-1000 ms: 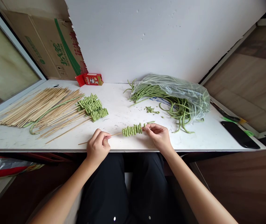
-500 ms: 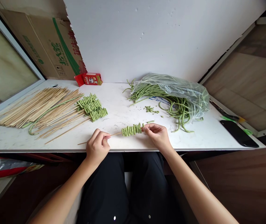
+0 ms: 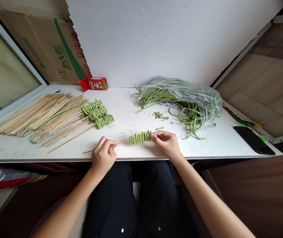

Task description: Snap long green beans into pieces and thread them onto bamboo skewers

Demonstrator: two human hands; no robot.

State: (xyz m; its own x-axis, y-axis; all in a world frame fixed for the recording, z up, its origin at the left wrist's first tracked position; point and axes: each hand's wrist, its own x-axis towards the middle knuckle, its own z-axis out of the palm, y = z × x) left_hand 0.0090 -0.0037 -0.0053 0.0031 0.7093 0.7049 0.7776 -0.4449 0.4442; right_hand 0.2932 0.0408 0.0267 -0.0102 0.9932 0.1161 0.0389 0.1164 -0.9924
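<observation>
My left hand [image 3: 104,152] is closed around a thin bamboo skewer [image 3: 123,142] near the table's front edge. Several short green bean pieces [image 3: 140,138] are threaded side by side on its right part. At the right end of that row, my right hand [image 3: 166,142] pinches the last bean piece, its fingertips partly hiding it and the skewer's tip. A loose cut bean piece [image 3: 159,128] lies just beyond my right fingers. Left of centre, finished bean skewers [image 3: 95,111] rest stacked with their sticks pointing left.
Many bare bamboo skewers [image 3: 37,112] cover the table's left, a long bean [image 3: 54,115] across them. A clear plastic bag [image 3: 193,91] of long beans [image 3: 161,96] lies at back right, beside small bean scraps [image 3: 160,115]. A phone [image 3: 254,140] and a red box [image 3: 98,83] are also there.
The last bean piece and my right fingertips have shifted slightly left, closer to the row on the skewer. My left hand stays in place.
</observation>
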